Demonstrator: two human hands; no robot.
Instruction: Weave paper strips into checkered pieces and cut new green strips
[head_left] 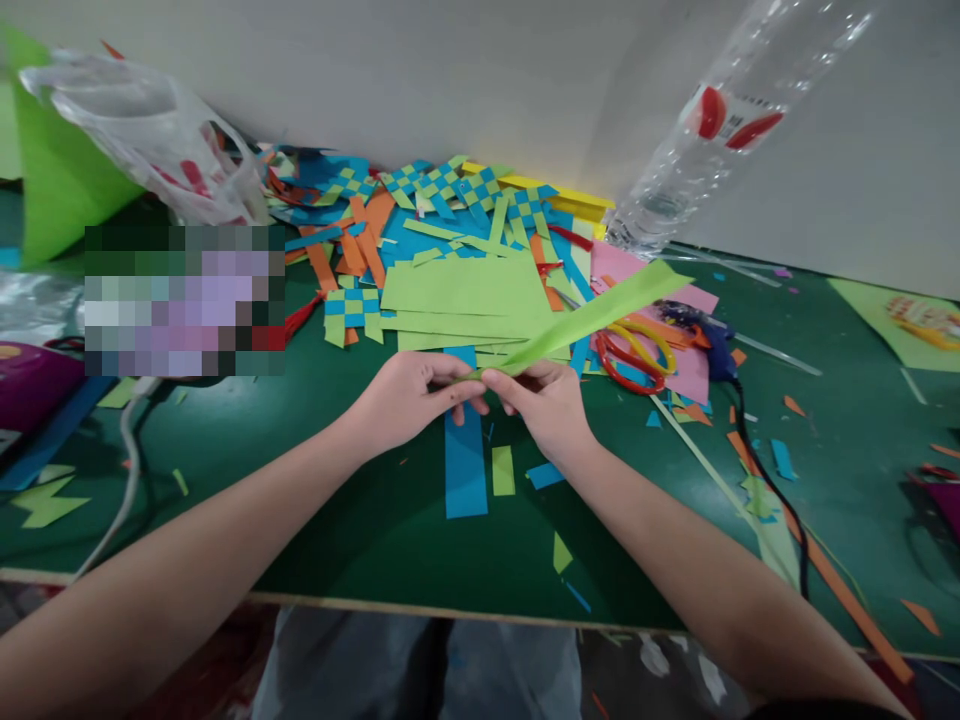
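Observation:
A long light-green paper strip (600, 312) is pinched at its near end by both hands, and its free end slants up to the right. My left hand (409, 395) is closed on that end, thumb against fingers. Right beside it, my right hand (544, 400) grips the same strip between thumb and fingers. Under the hands a blue paper strip (466, 470) lies on the table, partly covered by my left fingers. Just beyond the hands is a stack of light-green paper sheets (465, 285). A small green paper piece (503, 471) lies close to the blue strip.
Woven blue-and-green paper pieces (442, 185) lie at the back by the wall. Scissors with red and yellow handles (637, 358) and a blue corded tool (720, 350) are to the right. A plastic bottle (720, 130) leans behind them. A plastic bag (157, 130) stands back left.

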